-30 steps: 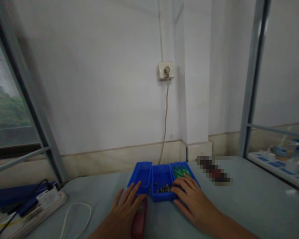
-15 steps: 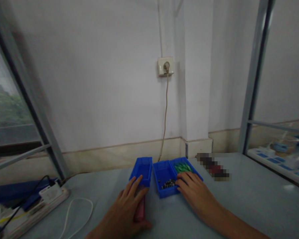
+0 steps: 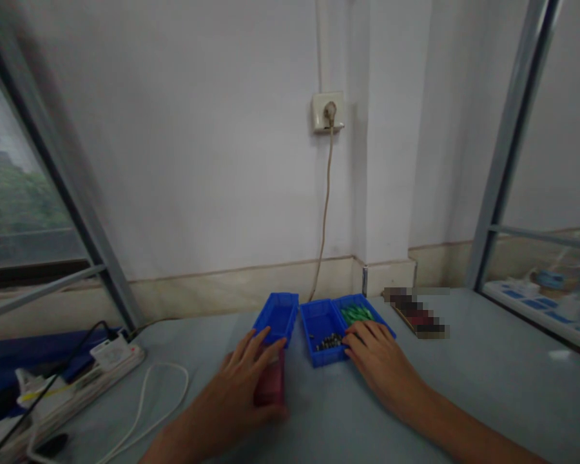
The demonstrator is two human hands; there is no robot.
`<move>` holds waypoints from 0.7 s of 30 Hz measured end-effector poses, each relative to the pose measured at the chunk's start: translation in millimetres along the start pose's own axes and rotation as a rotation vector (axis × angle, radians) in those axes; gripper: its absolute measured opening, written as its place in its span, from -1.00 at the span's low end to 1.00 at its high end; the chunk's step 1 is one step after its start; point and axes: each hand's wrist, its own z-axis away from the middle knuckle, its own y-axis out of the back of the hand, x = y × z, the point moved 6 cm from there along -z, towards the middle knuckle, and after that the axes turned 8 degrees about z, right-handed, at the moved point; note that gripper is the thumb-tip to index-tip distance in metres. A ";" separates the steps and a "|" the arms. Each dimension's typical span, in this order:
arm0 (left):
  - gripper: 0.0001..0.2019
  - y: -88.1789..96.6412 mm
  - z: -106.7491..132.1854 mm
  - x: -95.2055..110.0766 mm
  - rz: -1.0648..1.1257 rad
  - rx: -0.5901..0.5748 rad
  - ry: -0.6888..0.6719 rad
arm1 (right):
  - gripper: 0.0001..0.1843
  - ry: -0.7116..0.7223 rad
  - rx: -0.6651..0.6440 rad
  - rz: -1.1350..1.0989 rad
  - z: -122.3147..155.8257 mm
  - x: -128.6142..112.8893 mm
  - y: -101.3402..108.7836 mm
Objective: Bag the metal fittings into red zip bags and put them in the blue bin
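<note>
My left hand (image 3: 236,386) lies over a dark pinkish-red block (image 3: 271,380), fingers along its far end and thumb at its near end, closed around it. Just beyond the fingertips is a blue bin (image 3: 276,316) with nothing visible inside. My right hand (image 3: 379,361) is curled over the front of the blue bin (image 3: 379,320) holding green pieces (image 3: 356,314); its thumb is hidden. Its fingertips reach the neighbouring blue bin (image 3: 321,316), where small dark metallic parts (image 3: 329,341) are gathered at the front right.
A power strip (image 3: 125,361) with plugs and a white cable (image 3: 145,386) lies on the left of the grey table (image 3: 319,419). To the right is a pixelated flat object (image 3: 418,316). Metal posts (image 3: 507,148) flank the table; a wall socket (image 3: 327,113) is behind.
The red block under my left hand has turned and shows a wider face. My right hand stays at the bins. The whole view has shifted slightly.
</note>
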 end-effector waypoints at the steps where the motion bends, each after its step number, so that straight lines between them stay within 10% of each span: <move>1: -0.14 0.9 -1.6 -1.1 -0.007 0.032 -0.023 | -0.88 -0.001 -0.005 0.001 0.1 0.0 0.4; 8: -0.41 4.3 -4.1 -0.2 -0.058 0.082 -0.054 | -0.88 -0.009 -0.005 -0.008 1.3 -0.8 -0.6; 15: 0.02 -3.4 8.4 -0.9 -0.050 -0.011 -0.018 | -0.90 0.010 -0.009 -0.021 1.2 -1.8 4.0; 21: -0.02 -17.2 7.2 -23.7 -0.076 0.046 -0.139 | -0.93 0.016 -0.017 -0.024 0.7 -3.8 10.0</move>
